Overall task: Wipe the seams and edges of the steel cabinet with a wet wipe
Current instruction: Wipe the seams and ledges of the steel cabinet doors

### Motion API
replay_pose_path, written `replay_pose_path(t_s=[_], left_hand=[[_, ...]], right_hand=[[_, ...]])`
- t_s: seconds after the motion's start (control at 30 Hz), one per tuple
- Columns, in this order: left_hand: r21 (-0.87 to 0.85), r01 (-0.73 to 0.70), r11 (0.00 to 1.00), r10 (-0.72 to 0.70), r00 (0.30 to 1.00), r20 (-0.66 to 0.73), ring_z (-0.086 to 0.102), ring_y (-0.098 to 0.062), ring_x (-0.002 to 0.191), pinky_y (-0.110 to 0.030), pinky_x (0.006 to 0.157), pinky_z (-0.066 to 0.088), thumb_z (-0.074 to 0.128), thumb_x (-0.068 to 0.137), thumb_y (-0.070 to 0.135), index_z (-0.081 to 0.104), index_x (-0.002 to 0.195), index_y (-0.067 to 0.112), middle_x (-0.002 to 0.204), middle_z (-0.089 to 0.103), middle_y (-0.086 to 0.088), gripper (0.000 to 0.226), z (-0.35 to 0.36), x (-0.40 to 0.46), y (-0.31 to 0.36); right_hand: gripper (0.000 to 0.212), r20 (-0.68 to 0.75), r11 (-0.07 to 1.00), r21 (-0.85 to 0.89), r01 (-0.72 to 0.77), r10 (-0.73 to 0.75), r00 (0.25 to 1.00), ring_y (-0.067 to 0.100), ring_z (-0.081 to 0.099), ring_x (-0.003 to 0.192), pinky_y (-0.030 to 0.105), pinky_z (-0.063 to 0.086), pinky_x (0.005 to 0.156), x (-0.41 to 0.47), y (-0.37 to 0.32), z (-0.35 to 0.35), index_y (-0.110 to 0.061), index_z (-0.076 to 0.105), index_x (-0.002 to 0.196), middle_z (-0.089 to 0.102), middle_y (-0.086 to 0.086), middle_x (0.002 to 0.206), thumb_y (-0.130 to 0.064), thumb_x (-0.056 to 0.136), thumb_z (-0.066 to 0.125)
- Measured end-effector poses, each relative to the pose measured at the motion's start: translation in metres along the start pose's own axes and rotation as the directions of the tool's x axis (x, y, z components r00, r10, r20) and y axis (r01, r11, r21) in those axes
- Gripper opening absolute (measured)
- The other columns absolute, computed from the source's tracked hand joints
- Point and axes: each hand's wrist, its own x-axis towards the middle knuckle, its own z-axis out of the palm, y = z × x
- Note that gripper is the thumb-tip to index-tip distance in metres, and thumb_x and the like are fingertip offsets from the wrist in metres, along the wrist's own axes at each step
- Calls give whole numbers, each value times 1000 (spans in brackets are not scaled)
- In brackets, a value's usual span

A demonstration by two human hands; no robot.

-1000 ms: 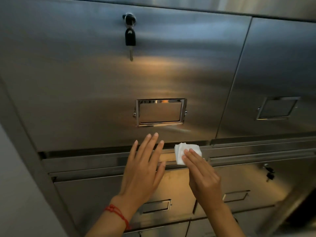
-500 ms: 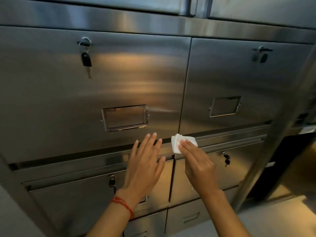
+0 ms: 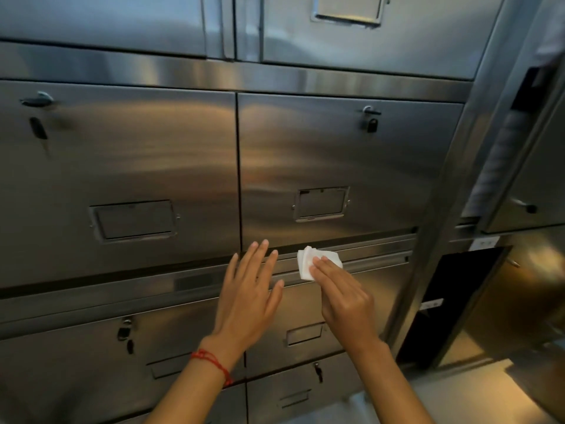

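Lying under the right hand's fingertips, the wet wipe touches the steel cabinet.

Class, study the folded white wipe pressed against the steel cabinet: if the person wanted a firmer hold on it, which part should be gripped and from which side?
Probably its upper left corner, coming from the left. The wet wipe lies flat on the horizontal rail of the cabinet, with the right hand pressing straight fingers over its lower right part. Only the upper left folded layers stick out free, so the left hand, resting open beside it, could pinch them there.
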Motion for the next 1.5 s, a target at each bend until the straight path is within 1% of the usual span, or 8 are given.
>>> replay_pose_path(t_s=[0.47,0.7,0.8,0.83,1.1,1.23,1.4,1.5], left_hand=[[-35,-143,989,145,989,38,48,-28,125,-52,100,32,33,90,37,58,125,8,134,52,-13,52,43,52,112],[-173,-298,939,304,953,3,53,-30,120,-54,93,42,35,88,34,61,120,5,129,56,-15,51,76,92,174],[-240,-370,898,376,926,-19,54,-31,118,-55,92,43,35,88,33,62,118,5,127,58,-16,49,92,109,202],[-260,-389,884,397,917,-22,54,-31,118,-55,92,42,35,89,34,62,118,5,127,58,-16,50,97,114,210],[-455,-515,726,557,829,-48,50,-29,123,-52,100,30,24,97,40,58,124,6,132,54,-13,55,132,141,281],[-529,-578,622,627,771,-106,51,-30,122,-52,99,30,34,91,35,58,124,6,132,54,-15,50,137,141,324],[-615,-638,464,713,681,-168,49,-32,123,-54,97,37,34,90,33,58,123,4,132,53,-17,50,130,126,386],[-644,-668,373,750,625,-214,52,-33,121,-56,94,42,35,89,31,60,121,3,130,55,-17,50,119,113,425]], right_hand=[[44,24,988,-117,-97,101,995,26,65,102,42,57,79,-15,93,-78,2,71,99,69,15,106,12,57,81],[42,-28,945,-271,-185,184,983,24,65,102,38,53,86,-28,143,-118,2,72,98,69,14,105,9,58,83],[21,-89,909,-359,-210,191,978,24,66,101,39,56,81,-33,164,-135,1,71,98,69,14,105,-3,79,65],[23,-98,894,-387,-224,202,975,24,66,101,39,56,81,-34,170,-141,1,71,98,69,14,105,-8,83,56],[34,-152,754,-558,-347,318,936,23,65,102,36,50,89,-56,203,-198,-1,72,100,69,12,106,6,67,77],[46,-182,663,-632,-401,376,908,26,66,100,39,50,87,-68,203,-234,1,70,100,69,15,104,9,56,84],[38,-261,521,-718,-461,413,873,29,65,100,44,54,81,-91,196,-286,3,69,101,68,18,105,-3,65,80],[27,-297,429,-779,-457,390,872,29,66,99,44,56,78,-107,188,-321,3,69,100,68,18,105,-13,81,61]])
